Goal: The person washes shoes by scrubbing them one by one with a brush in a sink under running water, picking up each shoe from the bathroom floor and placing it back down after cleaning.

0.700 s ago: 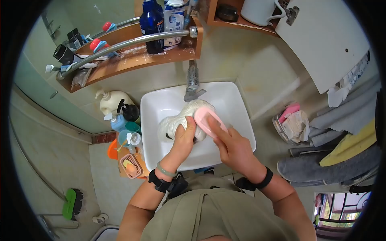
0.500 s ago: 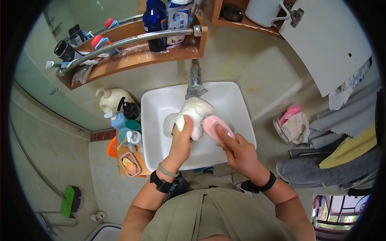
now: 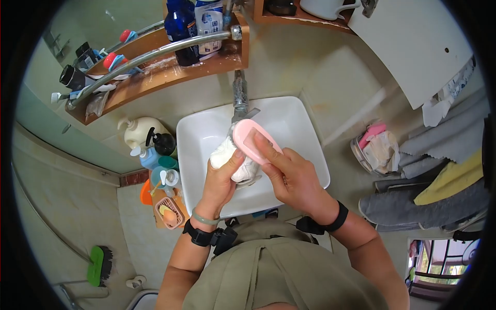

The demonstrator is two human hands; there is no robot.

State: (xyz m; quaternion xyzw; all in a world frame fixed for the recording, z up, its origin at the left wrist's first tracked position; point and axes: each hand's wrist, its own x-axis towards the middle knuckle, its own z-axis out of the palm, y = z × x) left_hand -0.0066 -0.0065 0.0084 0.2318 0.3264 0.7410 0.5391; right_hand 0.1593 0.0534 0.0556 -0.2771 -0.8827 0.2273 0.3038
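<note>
My left hand [image 3: 221, 181] is closed around a bunched white cloth item [image 3: 225, 153] over the white washbasin [image 3: 305, 129]; its exact kind is hard to make out. A pink oval scrubbing brush [image 3: 249, 138] is gripped in my right hand [image 3: 294, 178], with fingers lying along its back. The brush lies over the upper part of the white cloth, bristle side hidden beneath. Just behind it, the metal tap [image 3: 240, 98] reaches over the basin.
Pump bottles [image 3: 150, 157] and a pink soap basket [image 3: 169, 212] stand left of the basin. Above it runs a wooden shelf [image 3: 170, 72] with a metal rail. Grey towels [image 3: 413, 206] and a clear container [image 3: 374, 150] are at the right.
The brush has moved left and up, from beside the white cloth to on top of it. My left hand has shifted slightly left, still gripping the cloth. The whole view has shifted slightly.
</note>
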